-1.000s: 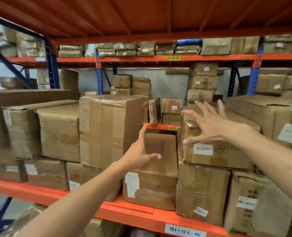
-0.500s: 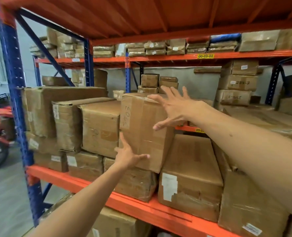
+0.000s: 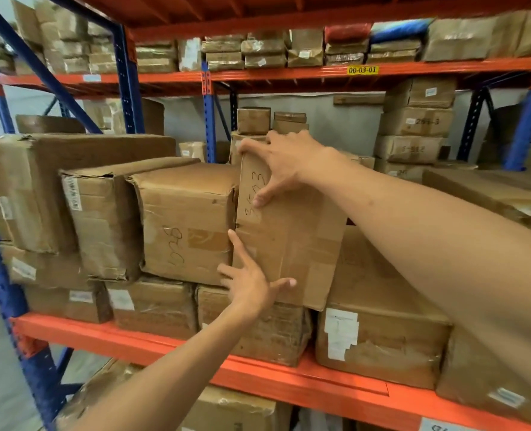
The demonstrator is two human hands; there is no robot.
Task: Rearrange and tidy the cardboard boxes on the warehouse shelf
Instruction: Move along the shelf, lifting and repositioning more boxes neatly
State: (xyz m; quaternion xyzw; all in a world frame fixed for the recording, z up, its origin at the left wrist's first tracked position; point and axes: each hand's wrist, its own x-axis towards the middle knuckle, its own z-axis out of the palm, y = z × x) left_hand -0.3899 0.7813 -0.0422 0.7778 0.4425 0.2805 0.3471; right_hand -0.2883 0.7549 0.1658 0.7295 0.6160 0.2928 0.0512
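Note:
A tall cardboard box (image 3: 292, 241) with handwritten digits stands in the second tier of the orange shelf (image 3: 164, 348), on top of a lower box (image 3: 276, 334). My right hand (image 3: 286, 160) grips its top left corner, with the fingers over the top edge and the thumb on the front face. My left hand (image 3: 251, 287) has its fingers spread straight and touches the box's lower left front. A dented box (image 3: 186, 222) sits tight against the tall box's left side.
More worn boxes (image 3: 102, 219) line the shelf to the left. A wide flat box (image 3: 382, 337) lies lower on the right. Blue uprights (image 3: 5, 290) frame the rack's left end. Further racks behind and above hold stacked parcels (image 3: 413, 129).
My view swung left and closer. My right hand moved from mid-air onto the tall box's top corner and took hold. My left hand rose to touch its lower front.

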